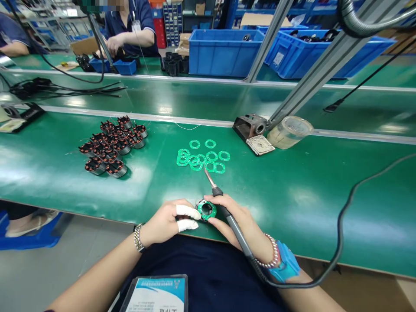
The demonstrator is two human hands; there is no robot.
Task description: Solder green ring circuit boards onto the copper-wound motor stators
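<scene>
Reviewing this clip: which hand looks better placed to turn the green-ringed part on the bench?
Probably the left hand: its cot-covered fingers rest against the green-ringed part, while the right hand is occupied gripping the soldering iron.

Wound stators [112, 145] lie left of flat rings [201, 156] on the belt [292, 203], a tape roll [289, 132] behind them.

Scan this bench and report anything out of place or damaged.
The green rings lie in a loose, overlapping scatter on the green belt, not in a tray, and a thin stray wire lies on the belt behind them. The soldering iron stand looks scorched and rusty.
</scene>
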